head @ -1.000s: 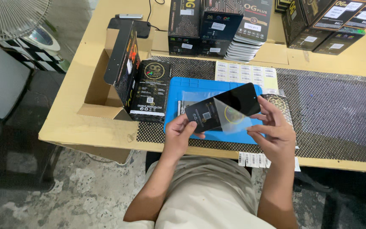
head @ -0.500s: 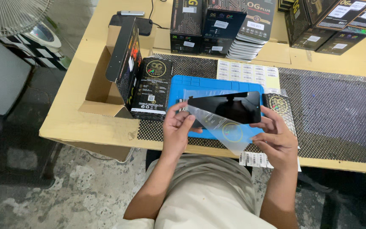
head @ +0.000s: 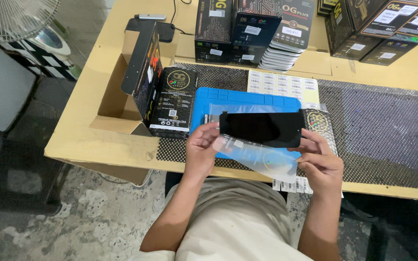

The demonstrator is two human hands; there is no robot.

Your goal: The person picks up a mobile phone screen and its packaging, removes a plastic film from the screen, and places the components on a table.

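Observation:
I hold a black phone display panel (head: 262,128) level over the blue work mat (head: 247,99). My left hand (head: 201,147) grips its left end. At the panel's right end my right hand (head: 320,162) holds the edge. A clear protective film (head: 262,154) hangs loose below the panel, partly peeled, between my two hands. A black foil pouch (head: 320,123) lies on the mat's right, partly behind my right fingers.
A flat black box (head: 174,101) lies left of the mat beside an open cardboard carton (head: 117,96). Stacks of black boxes (head: 247,29) line the table's back. A white label sheet (head: 281,84) lies on the dark mesh mat (head: 383,130). A fan (head: 10,17) stands at left.
The panel has turned from tilted to level, and the clear film has come further off its underside. Both hands stay at the panel's ends.

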